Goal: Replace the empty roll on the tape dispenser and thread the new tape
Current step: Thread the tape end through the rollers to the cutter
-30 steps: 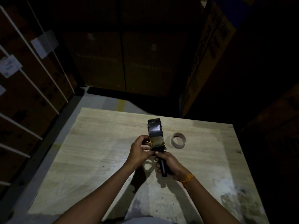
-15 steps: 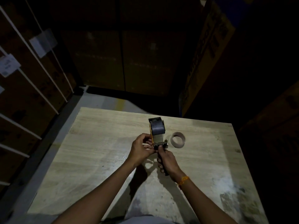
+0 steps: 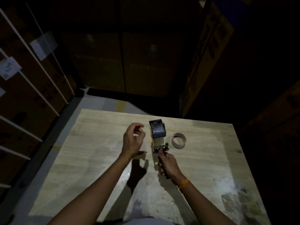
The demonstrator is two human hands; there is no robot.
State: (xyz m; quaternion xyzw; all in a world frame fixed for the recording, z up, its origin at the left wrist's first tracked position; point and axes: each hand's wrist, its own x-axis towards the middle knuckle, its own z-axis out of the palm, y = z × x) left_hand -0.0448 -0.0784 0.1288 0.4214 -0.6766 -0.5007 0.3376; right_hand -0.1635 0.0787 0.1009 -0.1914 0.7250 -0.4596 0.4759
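Note:
The tape dispenser [image 3: 159,140] has a yellow frame, a metal front plate and a black handle; it points away from me over the wooden table [image 3: 90,153]. A dark tape roll [image 3: 158,129] sits on its spindle, with a pale strip of tape running down to the metal plate. My right hand [image 3: 168,164] grips the black handle, thumb up against the plate. My left hand [image 3: 134,138] hovers to the left of the dispenser, apart from it, fingers loosely curled with nothing in them. The empty cardboard core [image 3: 178,140] lies flat on the table just right of the dispenser.
Strapped cardboard boxes with white labels [image 3: 29,88] stand along the left. More large cartons [image 3: 206,62] rise behind and to the right of the table in deep shadow. A strip of grey floor [image 3: 103,103] shows beyond the table's far edge.
My left hand has let go of the dispenser's front and pulled away to the left. The right hand keeps its hold on the handle, and the dispenser stays roughly in place.

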